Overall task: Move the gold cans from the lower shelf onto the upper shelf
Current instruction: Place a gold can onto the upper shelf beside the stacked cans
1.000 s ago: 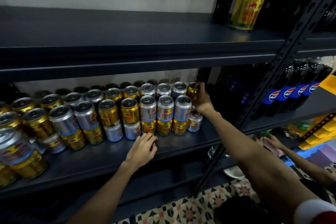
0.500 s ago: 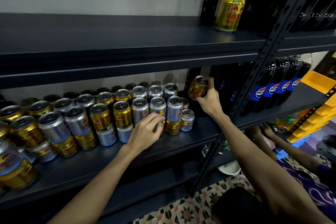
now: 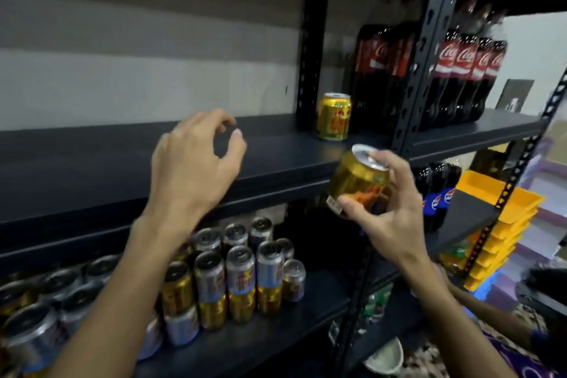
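**Can Held Tilted at the Shelf Lip**

At the front edge of the upper shelf, toward four o'clock from the middle of the view, the right hand holds a gold can in a pinch: thumb low on the label, fingers curled over the silver top. The can leans, its top tipped to about eleven o'clock, and it sits level with the shelf lip, not above it. The left hand hovers empty over the board at nine o'clock from the can, fingers half curled, gripping nothing.

One gold can already stands upright on the upper shelf, at twelve o'clock from the held one, close against the dark upright post and near the cola bottles.

The main risk, as I judge it, is the can's lower rim catching the shelf edge if it goes forward before it is lifted clear; a knock there could twist it out of such a light grip. Setting it down without righting it first could leave it on its rim, to topple or roll off the front. Placed too near the standing can, it may nudge that one over.

Below, at seven o'clock, the stacked cans on the lower shelf stand two high, gold and silver mixed; a dropped can or a careless forearm could bring part of that stack down.
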